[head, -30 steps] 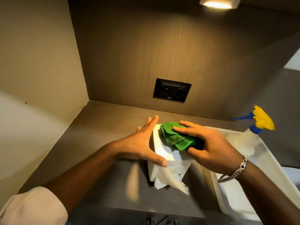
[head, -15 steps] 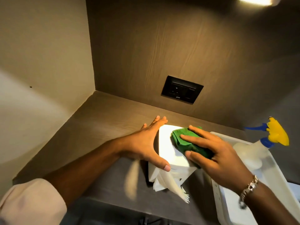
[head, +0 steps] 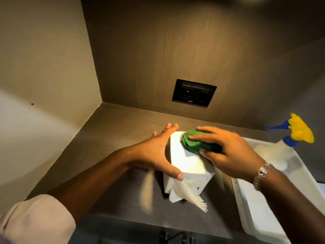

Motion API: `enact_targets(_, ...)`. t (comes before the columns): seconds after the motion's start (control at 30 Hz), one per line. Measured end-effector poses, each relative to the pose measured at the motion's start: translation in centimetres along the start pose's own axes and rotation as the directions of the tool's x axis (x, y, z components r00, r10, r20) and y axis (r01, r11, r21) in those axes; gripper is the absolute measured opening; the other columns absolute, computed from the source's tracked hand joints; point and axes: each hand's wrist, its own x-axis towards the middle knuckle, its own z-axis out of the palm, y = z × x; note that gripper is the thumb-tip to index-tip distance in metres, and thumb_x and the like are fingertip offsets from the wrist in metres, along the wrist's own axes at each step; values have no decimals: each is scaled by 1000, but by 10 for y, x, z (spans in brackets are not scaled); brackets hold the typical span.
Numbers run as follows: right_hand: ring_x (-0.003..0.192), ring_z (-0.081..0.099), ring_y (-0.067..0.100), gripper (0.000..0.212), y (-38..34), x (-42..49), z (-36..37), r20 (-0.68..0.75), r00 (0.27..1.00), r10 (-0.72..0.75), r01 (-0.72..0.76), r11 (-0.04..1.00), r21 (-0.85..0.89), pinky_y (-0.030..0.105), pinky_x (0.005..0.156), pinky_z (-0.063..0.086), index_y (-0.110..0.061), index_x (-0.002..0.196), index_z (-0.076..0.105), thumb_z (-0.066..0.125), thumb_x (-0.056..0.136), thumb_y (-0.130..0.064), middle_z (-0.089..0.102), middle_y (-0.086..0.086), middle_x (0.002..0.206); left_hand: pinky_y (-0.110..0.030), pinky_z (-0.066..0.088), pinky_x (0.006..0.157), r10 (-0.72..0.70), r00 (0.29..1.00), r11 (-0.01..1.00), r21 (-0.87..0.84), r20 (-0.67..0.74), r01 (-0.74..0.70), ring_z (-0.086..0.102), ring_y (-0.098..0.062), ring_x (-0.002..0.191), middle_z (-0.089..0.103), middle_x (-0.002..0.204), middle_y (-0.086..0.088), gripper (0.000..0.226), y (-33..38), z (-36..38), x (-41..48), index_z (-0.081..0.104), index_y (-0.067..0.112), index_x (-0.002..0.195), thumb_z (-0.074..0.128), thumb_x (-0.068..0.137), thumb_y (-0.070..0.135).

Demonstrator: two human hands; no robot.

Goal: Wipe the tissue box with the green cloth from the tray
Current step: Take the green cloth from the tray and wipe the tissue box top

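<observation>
The tissue box sits on the bench between the 2 hands, its long axis running from the far wall toward the person, with tissues spilling from its near end. The right hand presses the folded green cloth flat on the far part of the box top, fingers spread over the cloth and thumb tucked under its near edge, clamped on it. The left hand lies open against the box's left side, thumb hooked on the near top edge, bracing it. Most of the bare top lies nearer the person than the cloth, so the next stroke probably pulls along the long axis toward the body. The white tray with the spray bottle stands just beside the box on the right.
</observation>
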Motion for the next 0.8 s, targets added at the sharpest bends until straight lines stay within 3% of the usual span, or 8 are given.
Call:
enact_targets(0.17, 127, 42, 28, 46, -28, 10, 22, -93, 996, -8, -10, 980, -198, 45, 98, 45, -44, 129, 49, 56, 86, -30, 46, -8, 144, -51, 13, 119, 89, 995, 996, -20, -39, -90, 2, -20, 149, -6, 162, 10, 134, -5, 1, -3, -2, 53, 141, 84, 38, 70)
enact_targets(0.27, 130, 39, 24, 50, -21, -26, 19, -45, 995, -84, 76, 985, -157, 45, 98, 47, -45, 126, 50, 60, 83, -22, 45, -12, 144, -49, 14, 120, 78, 995, 997, -1, -59, -79, 1, -17, 148, -7, 162, 12, 141, -6, 1, -2, -1, 45, 146, 84, 36, 70)
enact_targets(0.37, 128, 45, 18, 56, -10, -62, 6, -7, 998, -64, 63, 993, -100, 41, 99, 47, -44, 122, 56, 65, 77, -12, 48, -14, 142, -54, 3, 119, 60, 998, 996, 72, -1, -60, -7, -18, 147, -8, 162, 11, 139, -1, -2, -1, -3, 44, 146, 81, 39, 73)
enact_targets(0.47, 124, 50, 14, 57, 2, -90, -5, -3, 999, 32, -32, 994, -104, 35, 102, 45, -43, 118, 60, 65, 75, -7, 51, -15, 140, -56, -15, 115, -19, 996, 947, 321, 90, -11, -23, -15, 143, -9, 162, 5, 142, 12, -16, 2, -5, 34, 148, 70, 38, 82)
enact_targets(0.57, 122, 52, 17, 52, 16, -111, -3, -7, 987, 159, -158, 968, -195, 33, 100, 44, -43, 117, 62, 62, 78, -8, 53, -14, 138, -59, -19, 111, -65, 984, 799, 599, 168, -49, -23, -16, 144, -8, 163, 3, 143, 38, -28, 12, -3, 24, 150, 62, 38, 87)
enact_targets(0.63, 123, 53, 16, 50, 21, -124, 5, -153, 959, 240, -256, 963, -89, 33, 101, 44, -40, 116, 64, 65, 79, -6, 53, -12, 138, -60, -17, 112, -44, 979, 734, 671, 200, -104, -19, -17, 146, -4, 163, 2, 143, 57, -22, 19, 0, 20, 150, 61, 40, 88)
enact_targets(0.7, 123, 54, 11, 48, 21, -133, 14, -335, 894, 299, -262, 953, 153, 33, 103, 45, -37, 115, 66, 69, 79, -5, 56, -9, 136, -58, -13, 114, -16, 971, 702, 695, 238, -158, -7, -21, 148, 5, 162, -2, 137, 73, -14, 23, 3, 19, 150, 66, 46, 83)
enact_targets(0.8, 123, 49, -7, 47, 12, -137, 33, -476, 783, 402, -141, 859, 493, 12, 104, 37, -35, 116, 65, 69, 81, -4, 58, -11, 133, -51, -7, 118, 26, 951, 629, 734, 310, -257, 7, -19, 147, 13, 160, -3, 130, 85, -19, 30, 3, 19, 149, 75, 53, 69)
